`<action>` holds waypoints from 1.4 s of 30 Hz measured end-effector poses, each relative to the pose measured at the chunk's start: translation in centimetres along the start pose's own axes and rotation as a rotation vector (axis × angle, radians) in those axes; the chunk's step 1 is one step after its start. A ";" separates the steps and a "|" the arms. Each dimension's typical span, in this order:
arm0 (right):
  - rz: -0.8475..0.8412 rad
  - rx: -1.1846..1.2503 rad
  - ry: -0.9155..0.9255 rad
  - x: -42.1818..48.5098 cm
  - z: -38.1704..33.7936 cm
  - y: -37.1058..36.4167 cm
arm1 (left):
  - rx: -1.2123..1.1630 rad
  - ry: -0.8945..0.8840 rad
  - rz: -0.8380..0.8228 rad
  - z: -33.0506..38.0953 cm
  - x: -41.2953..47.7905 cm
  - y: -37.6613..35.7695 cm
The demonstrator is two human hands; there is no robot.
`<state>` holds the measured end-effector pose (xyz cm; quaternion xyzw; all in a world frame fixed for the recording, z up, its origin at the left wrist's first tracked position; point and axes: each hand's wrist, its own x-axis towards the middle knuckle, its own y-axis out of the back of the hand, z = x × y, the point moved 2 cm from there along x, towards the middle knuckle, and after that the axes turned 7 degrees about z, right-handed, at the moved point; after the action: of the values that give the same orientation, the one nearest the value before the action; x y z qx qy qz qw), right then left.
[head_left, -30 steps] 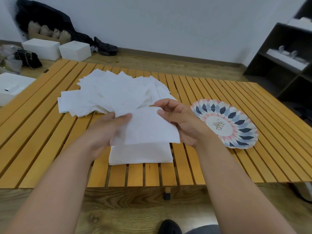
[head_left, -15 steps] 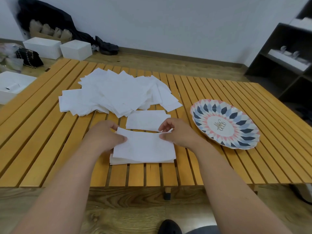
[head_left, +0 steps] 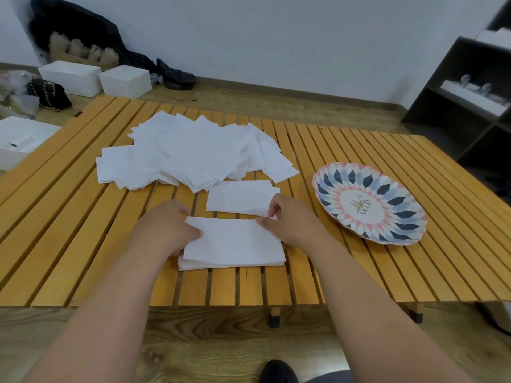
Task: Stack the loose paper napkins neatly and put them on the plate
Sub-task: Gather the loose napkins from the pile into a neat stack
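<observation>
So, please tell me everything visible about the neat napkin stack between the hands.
The neat stack is a few white, soft-looking paper napkins, rectangular, lying flat near the front edge of the table, edges almost aligned. The left hand holds its left side; the right hand pinches its far right corner.

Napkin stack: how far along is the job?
Done: a small neat stack sits near the table's front edge. In hand: left hand and right hand pinch its ends, squaring it. Left: the loose pile, one stray napkin, and moving everything to the bare plate.
</observation>
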<state>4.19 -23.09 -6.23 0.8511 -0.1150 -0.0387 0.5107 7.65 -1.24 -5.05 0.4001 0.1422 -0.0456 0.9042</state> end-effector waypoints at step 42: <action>0.285 -0.266 0.124 0.9 1.2 -0.8 | 0.159 -0.136 0.076 -1.0 1.7 -0.8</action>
<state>5.01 -23.99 -7.48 0.7519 -0.1966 0.0714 0.6252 8.89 -0.98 -6.76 0.4715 0.0610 -0.0494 0.8784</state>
